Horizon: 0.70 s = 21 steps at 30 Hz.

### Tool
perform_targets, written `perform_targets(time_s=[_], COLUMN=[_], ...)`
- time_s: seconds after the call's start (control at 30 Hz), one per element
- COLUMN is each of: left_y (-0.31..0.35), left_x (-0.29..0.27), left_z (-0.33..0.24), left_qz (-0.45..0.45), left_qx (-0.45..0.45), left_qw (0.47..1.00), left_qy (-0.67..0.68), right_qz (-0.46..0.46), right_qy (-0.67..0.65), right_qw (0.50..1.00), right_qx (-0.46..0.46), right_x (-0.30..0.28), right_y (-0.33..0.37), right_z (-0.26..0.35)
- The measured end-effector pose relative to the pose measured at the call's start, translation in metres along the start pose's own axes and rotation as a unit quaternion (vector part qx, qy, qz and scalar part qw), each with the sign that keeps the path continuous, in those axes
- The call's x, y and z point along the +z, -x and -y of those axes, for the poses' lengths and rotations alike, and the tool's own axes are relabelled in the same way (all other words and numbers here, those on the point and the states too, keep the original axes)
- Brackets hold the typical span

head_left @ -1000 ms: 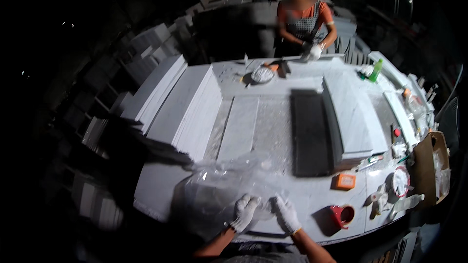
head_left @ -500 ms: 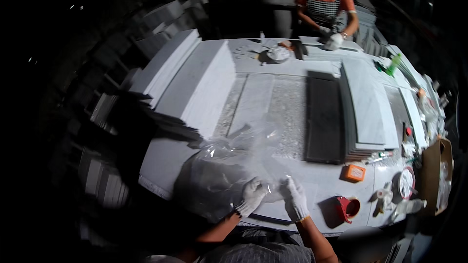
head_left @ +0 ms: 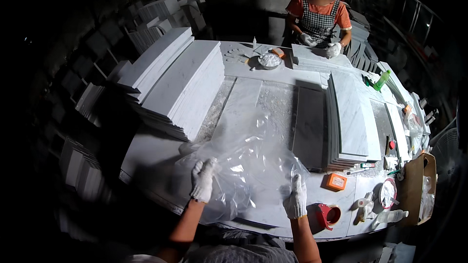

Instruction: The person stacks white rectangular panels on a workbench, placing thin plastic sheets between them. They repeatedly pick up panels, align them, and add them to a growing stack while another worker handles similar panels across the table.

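A large, crumpled piece of clear plastic film point(head_left: 246, 168) spreads between my gloved hands over the near part of the stone-topped table; whether it is a bag or a loose sheet I cannot tell. My left hand point(head_left: 203, 181), in a white knit glove, is closed on the film's left side. On the opposite side, my right hand point(head_left: 296, 199) grips the film with its thumb up along the edge. Through the plastic, a long pale stone slab point(head_left: 239, 102) shows faintly where it lies beyond my hands.
Stacked white slabs point(head_left: 180, 85) stand at left, another stack point(head_left: 348, 117) at right beside a dark slab point(head_left: 310, 126). Near my right hand are an orange box point(head_left: 337, 181), a red tape dispenser point(head_left: 323, 216) and a cardboard box point(head_left: 418, 190). A gloved co-worker point(head_left: 319, 24) stands across the table.
My hands have moved apart, the left one going left and upward, and the film is spread wider between them. The co-worker's hands have separated, and the view has shifted slightly.
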<state>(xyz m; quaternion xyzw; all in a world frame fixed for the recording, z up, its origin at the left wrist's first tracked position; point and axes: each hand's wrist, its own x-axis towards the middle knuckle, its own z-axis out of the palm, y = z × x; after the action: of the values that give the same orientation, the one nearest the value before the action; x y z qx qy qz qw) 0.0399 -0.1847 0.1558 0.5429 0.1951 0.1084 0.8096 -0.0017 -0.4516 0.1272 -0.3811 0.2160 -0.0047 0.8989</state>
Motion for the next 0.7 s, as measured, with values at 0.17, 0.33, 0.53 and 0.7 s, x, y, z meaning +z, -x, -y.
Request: perform_targets(time_s=[0.17, 0.33, 0.53, 0.7], left_y=[0.004, 0.0, -0.001, 0.003], left_x=[-0.003, 0.001, 0.002, -0.003], left_z=[0.022, 0.018, 0.014, 0.01], left_qz=[0.019, 0.058, 0.053, 0.043], left_qx=[-0.018, -0.038, -0.06, -0.062], left_qw=[1.0, 0.997, 0.996, 0.997], left_qy=[-0.007, 0.039, 0.045, 0.015], right_qz=[0.148, 0.23, 0.289, 0.246], right_qy=[0.153, 0.271, 0.476, 0.511], right_qw=[0.977, 0.935, 0.828, 0.821], right_qx=[-0.003, -0.008, 0.059, 0.059], right_x=[0.012, -0.005, -0.018, -0.024], right_y=[0.016, 0.014, 0.027, 0.029], right_z=[0.005, -0.007, -0.018, -0.035])
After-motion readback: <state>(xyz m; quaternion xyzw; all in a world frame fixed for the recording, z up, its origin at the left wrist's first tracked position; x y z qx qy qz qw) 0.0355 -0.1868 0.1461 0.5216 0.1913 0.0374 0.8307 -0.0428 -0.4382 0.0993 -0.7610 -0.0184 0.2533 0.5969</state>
